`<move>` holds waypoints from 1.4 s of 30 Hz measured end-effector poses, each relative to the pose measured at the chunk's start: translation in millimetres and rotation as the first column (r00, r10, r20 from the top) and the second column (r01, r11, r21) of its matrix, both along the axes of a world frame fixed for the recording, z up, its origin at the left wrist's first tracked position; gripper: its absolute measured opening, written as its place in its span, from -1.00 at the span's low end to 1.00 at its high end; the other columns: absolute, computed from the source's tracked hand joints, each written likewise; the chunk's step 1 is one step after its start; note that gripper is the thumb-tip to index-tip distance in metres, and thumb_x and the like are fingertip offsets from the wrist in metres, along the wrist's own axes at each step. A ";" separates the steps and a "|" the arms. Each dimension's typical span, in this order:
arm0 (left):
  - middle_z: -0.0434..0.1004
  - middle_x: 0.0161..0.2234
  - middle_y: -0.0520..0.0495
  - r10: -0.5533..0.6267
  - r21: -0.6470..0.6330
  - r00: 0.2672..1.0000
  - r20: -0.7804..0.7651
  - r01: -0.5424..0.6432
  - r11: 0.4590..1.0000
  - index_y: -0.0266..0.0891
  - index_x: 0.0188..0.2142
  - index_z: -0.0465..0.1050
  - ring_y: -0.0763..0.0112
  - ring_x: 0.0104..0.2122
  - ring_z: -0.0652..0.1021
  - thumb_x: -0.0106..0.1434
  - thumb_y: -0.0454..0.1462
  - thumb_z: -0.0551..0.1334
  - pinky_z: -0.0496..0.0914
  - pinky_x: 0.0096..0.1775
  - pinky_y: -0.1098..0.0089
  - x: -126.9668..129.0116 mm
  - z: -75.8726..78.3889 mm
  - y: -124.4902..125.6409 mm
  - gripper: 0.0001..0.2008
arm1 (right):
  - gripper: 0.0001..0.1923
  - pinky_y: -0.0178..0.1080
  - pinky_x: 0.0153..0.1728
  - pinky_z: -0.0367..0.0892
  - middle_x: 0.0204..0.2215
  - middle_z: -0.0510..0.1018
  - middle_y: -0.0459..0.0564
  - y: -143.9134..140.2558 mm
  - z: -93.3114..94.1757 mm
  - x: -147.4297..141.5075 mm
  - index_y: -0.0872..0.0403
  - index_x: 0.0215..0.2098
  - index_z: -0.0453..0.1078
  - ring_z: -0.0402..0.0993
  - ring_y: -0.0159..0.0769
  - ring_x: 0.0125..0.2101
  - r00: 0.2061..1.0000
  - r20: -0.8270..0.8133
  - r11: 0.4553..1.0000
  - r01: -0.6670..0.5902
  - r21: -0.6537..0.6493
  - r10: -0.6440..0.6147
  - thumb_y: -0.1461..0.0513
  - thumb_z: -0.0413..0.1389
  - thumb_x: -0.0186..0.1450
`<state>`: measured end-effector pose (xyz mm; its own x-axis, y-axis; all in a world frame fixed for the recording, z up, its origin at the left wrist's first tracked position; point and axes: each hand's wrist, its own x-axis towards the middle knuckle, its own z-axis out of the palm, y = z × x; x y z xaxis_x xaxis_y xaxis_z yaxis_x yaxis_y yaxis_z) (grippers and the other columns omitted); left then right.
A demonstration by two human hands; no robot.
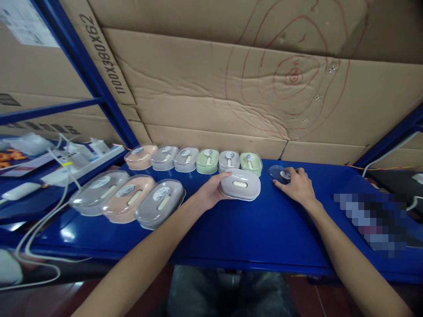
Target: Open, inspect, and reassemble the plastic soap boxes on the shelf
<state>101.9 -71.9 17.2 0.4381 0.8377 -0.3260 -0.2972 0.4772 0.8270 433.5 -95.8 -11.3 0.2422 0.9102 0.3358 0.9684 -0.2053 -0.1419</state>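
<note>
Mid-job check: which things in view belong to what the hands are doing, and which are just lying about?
Likely in the job:
- grey oval case, in the left hand
- labelled clear cover, at the right hand
- back row of six cases
- front row of three cases

Likely just lying about:
- white power strip
- orange pieces
- pixelated item

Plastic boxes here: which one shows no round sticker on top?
The grey box held in the left hand. The nine others, standing on the blue table, each show a round sticker; this one's top shows none.
</note>
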 end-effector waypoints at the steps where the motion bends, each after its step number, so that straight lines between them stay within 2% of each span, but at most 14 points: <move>1: 0.70 -0.02 -0.26 -0.004 -0.008 1.000 0.003 0.004 1.000 -0.25 0.06 0.59 0.02 -0.06 0.66 0.31 -0.11 0.42 0.62 -0.09 0.10 0.2 0.8 -0.4 -0.61 | -0.23 0.26 0.03 0.46 0.10 0.55 0.41 -0.5 1.5 0.0 0.10 0.25 0.48 0.56 0.35 0.07 1.000 -0.012 1.000 0.007 0.001 -0.007 -0.23 0.24 0.31; 4: 0.70 -0.06 -0.21 -0.034 -0.026 0.999 0.036 0.035 0.999 -0.21 0.02 0.60 0.03 -0.07 0.66 0.36 -0.05 0.37 0.61 -0.10 0.12 0.7 3.0 -0.9 -0.64 | -0.28 0.23 0.00 0.46 0.02 0.60 0.37 -0.1 4.4 0.6 0.09 0.25 0.50 0.55 0.32 0.03 0.999 -0.049 0.999 0.018 0.049 -0.016 -0.19 0.23 0.32; 6: 0.70 -0.05 -0.20 -0.061 -0.030 0.997 0.053 0.062 0.998 -0.20 0.02 0.60 0.04 -0.06 0.66 0.38 -0.03 0.34 0.60 -0.10 0.11 0.8 4.0 -0.8 -0.64 | -0.32 0.25 0.06 0.43 -0.03 0.62 0.35 0.3 5.4 -1.2 0.11 0.20 0.54 0.51 0.32 0.05 0.994 -0.111 0.987 0.037 0.155 -0.020 -0.18 0.19 0.35; 8: 0.69 -0.05 -0.18 -0.078 -0.030 0.995 0.066 0.080 0.996 -0.19 0.03 0.59 0.04 -0.06 0.65 0.40 -0.01 0.31 0.61 -0.10 0.10 1.2 4.3 -0.6 -0.63 | -0.31 0.27 0.15 0.39 -0.02 0.62 0.36 -1.7 6.5 -7.7 0.15 0.19 0.54 0.47 0.31 0.09 0.980 -0.197 0.953 0.042 0.300 0.018 -0.20 0.15 0.39; 10: 0.69 -0.04 -0.19 -0.098 -0.030 0.992 0.083 0.100 0.994 -0.19 0.02 0.59 0.02 -0.05 0.65 0.40 0.01 0.29 0.61 -0.09 0.07 2.0 3.7 -0.6 -0.61 | -0.30 0.28 0.21 0.36 0.07 0.60 0.36 -7.8 7.9 -20.4 0.16 0.25 0.49 0.43 0.28 0.14 0.960 -0.247 0.897 -0.012 0.442 0.134 -0.19 0.13 0.43; 12: 0.69 -0.05 -0.21 -0.126 -0.031 0.987 0.097 0.130 0.991 -0.20 0.01 0.59 -0.01 -0.04 0.65 0.39 0.05 0.28 0.61 -0.08 0.05 3.4 2.7 -0.8 -0.59 | -0.31 0.28 0.22 0.37 0.17 0.55 0.32 -17.8 9.9 -38.5 0.10 0.37 0.40 0.42 0.23 0.16 0.923 -0.219 0.829 -0.157 0.537 0.316 -0.15 0.13 0.46; 15: 0.71 -0.07 -0.25 -0.174 -0.025 0.979 0.104 0.178 0.984 -0.21 0.00 0.60 -0.06 -0.03 0.66 0.37 0.10 0.29 0.60 -0.10 0.07 5.7 1.6 -1.6 -0.54 | -0.31 0.30 0.25 0.36 0.27 0.49 0.22 -34.8 12.7 -67.7 -0.07 0.50 0.25 0.41 0.20 0.21 0.799 -0.082 0.700 -0.467 0.541 0.596 -0.03 0.18 0.48; 17: 0.72 -0.07 -0.27 -0.205 -0.009 0.973 0.107 0.207 0.978 -0.22 0.02 0.62 -0.08 0.00 0.66 0.38 0.12 0.28 0.59 -0.10 0.09 6.9 2.0 -2.6 -0.50 | -0.23 0.33 0.25 0.36 0.31 0.42 0.20 -43.1 13.0 -82.4 -0.15 0.55 0.18 0.39 0.22 0.23 0.719 -0.024 0.634 -0.597 0.492 0.695 0.02 0.24 0.45; 19: 0.73 -0.05 -0.28 -0.230 0.010 0.966 0.114 0.231 0.973 -0.22 0.04 0.62 -0.09 0.02 0.66 0.40 0.14 0.27 0.59 -0.09 0.09 7.5 3.2 -4.0 -0.47 | -0.15 0.36 0.23 0.37 0.33 0.36 0.20 -47.1 11.4 -91.0 -0.22 0.58 0.12 0.36 0.26 0.24 0.672 0.006 0.604 -0.669 0.434 0.740 0.02 0.29 0.42; 23: 0.71 0.03 -0.26 -0.217 0.032 0.971 0.097 0.215 0.976 -0.19 0.08 0.62 -0.04 0.00 0.67 0.39 0.12 0.33 0.61 -0.09 0.07 7.8 5.1 -7.7 -0.50 | -0.10 0.39 0.19 0.40 0.33 0.30 0.22 -46.5 4.9 -95.3 -0.27 0.61 0.03 0.32 0.28 0.23 0.641 0.033 0.585 -0.720 0.373 0.767 0.01 0.31 0.42; 27: 0.70 0.06 -0.25 -0.198 0.048 0.977 0.073 0.195 0.980 -0.17 0.10 0.62 -0.03 -0.01 0.68 0.33 0.04 0.44 0.62 -0.06 0.03 8.8 3.8 -10.8 -0.53 | -0.07 0.41 0.19 0.39 0.34 0.27 0.21 -44.8 1.3 -95.4 -0.32 0.62 -0.03 0.31 0.27 0.24 0.653 0.032 0.598 -0.712 0.368 0.757 0.00 0.30 0.43; 36: 0.73 -0.01 -0.26 -0.203 0.110 0.977 0.064 0.195 0.975 -0.20 0.02 0.67 0.02 -0.07 0.69 0.23 -0.11 0.55 0.63 -0.07 0.05 9.0 0.6 -11.3 -0.59 | -0.12 0.37 0.27 0.38 0.36 0.26 0.20 -46.5 1.3 -96.0 -0.27 0.60 0.05 0.30 0.26 0.30 0.644 -0.025 0.610 -0.711 0.350 0.765 0.01 0.30 0.44; 39: 0.73 -0.01 -0.26 -0.190 0.101 0.980 0.063 0.183 0.978 -0.21 0.02 0.66 -0.01 -0.05 0.69 0.21 -0.13 0.56 0.62 -0.05 0.02 8.6 1.8 -11.3 -0.58 | -0.12 0.36 0.34 0.33 0.40 0.25 0.21 -46.5 1.2 -95.7 -0.23 0.60 0.06 0.27 0.24 0.37 0.621 -0.115 0.614 -0.699 0.366 0.775 -0.04 0.30 0.43; 42: 0.72 0.03 -0.29 -0.172 0.100 0.984 0.057 0.165 0.981 -0.22 0.06 0.64 -0.08 0.03 0.68 0.19 -0.13 0.56 0.62 0.00 -0.04 8.1 3.8 -10.9 -0.53 | -0.19 0.32 0.37 0.33 0.41 0.33 0.21 -40.6 -2.6 -90.8 -0.16 0.57 0.09 0.35 0.17 0.37 0.570 -0.334 0.658 -0.592 0.466 0.750 -0.09 0.23 0.48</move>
<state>110.0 -82.8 21.1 0.5931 0.7758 -0.2152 -0.2734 0.4455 0.8525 342.7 -136.5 -13.8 -0.2095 0.7576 0.6182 0.5932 0.6010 -0.5356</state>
